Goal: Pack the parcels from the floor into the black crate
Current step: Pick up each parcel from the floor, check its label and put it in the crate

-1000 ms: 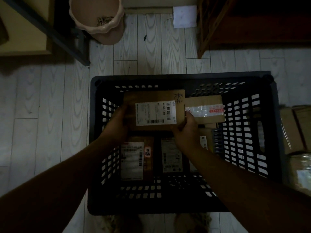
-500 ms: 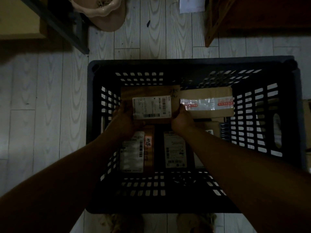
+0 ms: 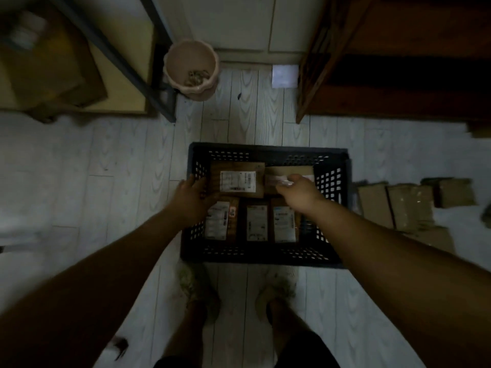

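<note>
Cardboard, stiff and square-edged: the labelled parcel (image 3: 237, 180) is laid flat at the back left of the black crate (image 3: 265, 254), with the left hand (image 3: 190, 199) rested loose-fingered against its side. The right hand (image 3: 300, 192), blurred over the neighbouring parcel (image 3: 288, 171), cannot be read. Floor parcels (image 3: 398, 205), judged light, are best taken by opposite edges.

No print could be read. In the crate (image 3: 265, 152), the white shipping label (image 3: 238, 181) on the rear-left parcel (image 3: 220, 166) showed barcodes and lines of type, all too blurred to make out. The 3 labels (image 3: 257, 223) on the front parcels (image 3: 234, 227) and a small red-and-white sticker (image 3: 232, 211) were just as illegible.
</note>
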`<state>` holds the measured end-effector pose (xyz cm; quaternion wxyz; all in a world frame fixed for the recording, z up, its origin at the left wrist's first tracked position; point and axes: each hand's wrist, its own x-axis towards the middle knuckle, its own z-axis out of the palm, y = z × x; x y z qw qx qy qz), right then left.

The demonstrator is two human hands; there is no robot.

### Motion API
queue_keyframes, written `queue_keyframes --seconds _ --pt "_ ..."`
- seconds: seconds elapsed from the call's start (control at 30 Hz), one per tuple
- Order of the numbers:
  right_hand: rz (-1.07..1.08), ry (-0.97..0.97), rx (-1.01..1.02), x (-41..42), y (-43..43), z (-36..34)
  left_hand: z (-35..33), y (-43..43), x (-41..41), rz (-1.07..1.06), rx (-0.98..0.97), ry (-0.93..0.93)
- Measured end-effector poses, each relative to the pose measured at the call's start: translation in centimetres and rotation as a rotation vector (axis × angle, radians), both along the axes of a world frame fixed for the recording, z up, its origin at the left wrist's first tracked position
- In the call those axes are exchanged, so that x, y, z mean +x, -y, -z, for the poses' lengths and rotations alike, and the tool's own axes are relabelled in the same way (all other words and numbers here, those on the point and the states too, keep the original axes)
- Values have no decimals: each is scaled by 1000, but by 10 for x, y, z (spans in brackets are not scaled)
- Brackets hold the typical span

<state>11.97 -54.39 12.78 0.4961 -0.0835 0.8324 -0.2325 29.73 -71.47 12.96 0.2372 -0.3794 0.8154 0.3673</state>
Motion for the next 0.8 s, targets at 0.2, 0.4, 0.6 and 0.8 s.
queue_keyframes --seconds 0.2,0.4,0.6,0.8 --pt "-89 -65 -31 19 -47 -160 -169 -49 28 -94 -56 -23" --pt "0 -145 -60 53 -118 -274 -267 -91 29 62 -114 -153" --pt "152 -374 -28 81 -213 -370 -362 -148 7 244 -150 -346" --pt "264 -581 26 97 -325 -449 -440 -243 -17 453 -136 -446"
